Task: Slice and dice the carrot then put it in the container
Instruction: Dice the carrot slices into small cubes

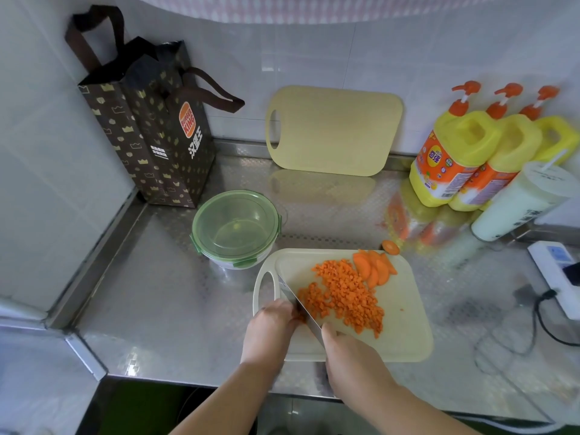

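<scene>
Right hand (348, 350) grips the knife (301, 310); left hand (273, 321), fingers curled, pins a carrot piece (302, 317) on the board (405, 324) beside the dice (345, 296). Fingertips belong tucked back from the blade.

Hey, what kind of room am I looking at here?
Most likely a home kitchen: a steel counter against tiled walls, diced carrot on a cutting board, and pump bottles of dish soap at the back.

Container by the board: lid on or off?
On: the green lid sits over the container, which looks empty through it.
</scene>
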### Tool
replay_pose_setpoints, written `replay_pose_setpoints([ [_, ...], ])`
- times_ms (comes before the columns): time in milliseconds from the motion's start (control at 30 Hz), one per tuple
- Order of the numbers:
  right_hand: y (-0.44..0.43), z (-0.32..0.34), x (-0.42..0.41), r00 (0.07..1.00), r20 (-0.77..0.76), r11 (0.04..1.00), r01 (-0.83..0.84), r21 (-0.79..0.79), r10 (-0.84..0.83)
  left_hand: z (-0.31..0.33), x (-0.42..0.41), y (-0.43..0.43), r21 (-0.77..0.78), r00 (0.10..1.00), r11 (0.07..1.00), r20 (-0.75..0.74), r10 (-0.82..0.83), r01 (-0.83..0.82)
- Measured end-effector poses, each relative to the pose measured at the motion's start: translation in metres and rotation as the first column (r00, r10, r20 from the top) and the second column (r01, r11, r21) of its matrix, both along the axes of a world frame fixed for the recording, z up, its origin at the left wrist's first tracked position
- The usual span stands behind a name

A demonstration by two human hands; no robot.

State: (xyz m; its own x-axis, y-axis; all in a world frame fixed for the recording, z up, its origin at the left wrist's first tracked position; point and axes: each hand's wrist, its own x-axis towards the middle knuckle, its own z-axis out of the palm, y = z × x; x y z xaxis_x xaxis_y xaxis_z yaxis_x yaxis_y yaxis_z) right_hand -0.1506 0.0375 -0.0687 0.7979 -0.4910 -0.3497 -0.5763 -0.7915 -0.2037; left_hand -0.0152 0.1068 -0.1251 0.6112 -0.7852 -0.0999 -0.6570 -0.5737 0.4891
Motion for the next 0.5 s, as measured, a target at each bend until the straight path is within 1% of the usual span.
replay_pose_setpoints([
  [100, -0.002, -0.004, -0.001, 1.000, 0.002, 1.000, 0.002, 0.021, -0.002, 0.001, 0.001, -0.001, -0.006, 1.000, 1.000, -0.005, 0.007, -0.007],
  [200, -0.006, -0.004, -0.001, 0.997, 0.027, 0.996, 0.069, 0.060, -0.071, 0.000, 0.001, 0.002, -0.034, 1.000, 0.999, 0.002, -0.003, 0.003],
  [300, -0.016, -0.003, -0.005, 0.989, 0.049, 0.989, 0.139, 0.045, -0.141, -0.001, 0.000, 0.001, -0.036, 0.999, 0.999, 0.034, -0.039, 0.040],
  [367, -0.026, -0.002, -0.010, 0.985, 0.066, 0.987, 0.154, 0.052, -0.157, -0.001, -0.002, -0.004, -0.048, 0.998, 0.997, 0.028, -0.056, 0.057],
  [433, -0.034, 0.000, -0.014, 0.986, 0.083, 0.988, 0.140, 0.067, -0.145, -0.001, -0.006, -0.012, -0.089, 0.997, 0.995, -0.052, -0.053, 0.048],
  [500, -0.042, 0.004, -0.017, 0.982, 0.119, 0.987, 0.134, 0.091, -0.144, 0.002, -0.009, -0.016, -0.121, 0.984, 0.993, -0.175, -0.019, -0.002],
])
